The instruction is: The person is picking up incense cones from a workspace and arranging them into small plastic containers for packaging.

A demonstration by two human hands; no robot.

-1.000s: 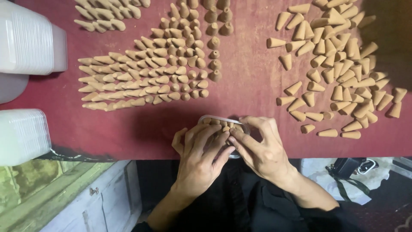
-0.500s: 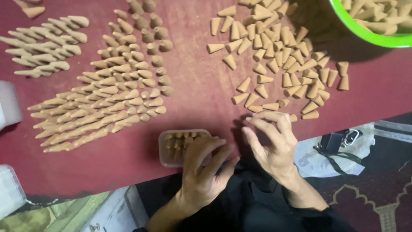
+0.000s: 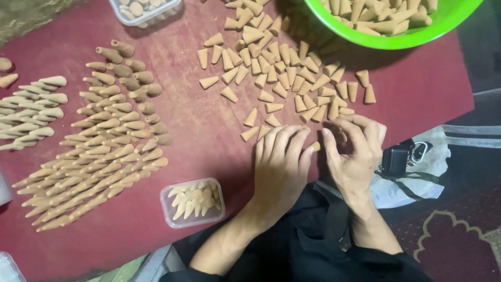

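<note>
- Left hand (image 3: 279, 167): palm down, flat, fingers together and stretched forward, bare forearm running back toward the body.
- Right hand (image 3: 355, 149): just beside the left, fingers curled inward, thumb angled toward the left hand.
- Hands near each other, fingertips almost meeting.

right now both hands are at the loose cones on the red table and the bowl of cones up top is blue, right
Not quite: the bowl is green, not blue, as the head view shows. The rest holds: the left hand and right hand are at the loose cones on the red table.
</note>
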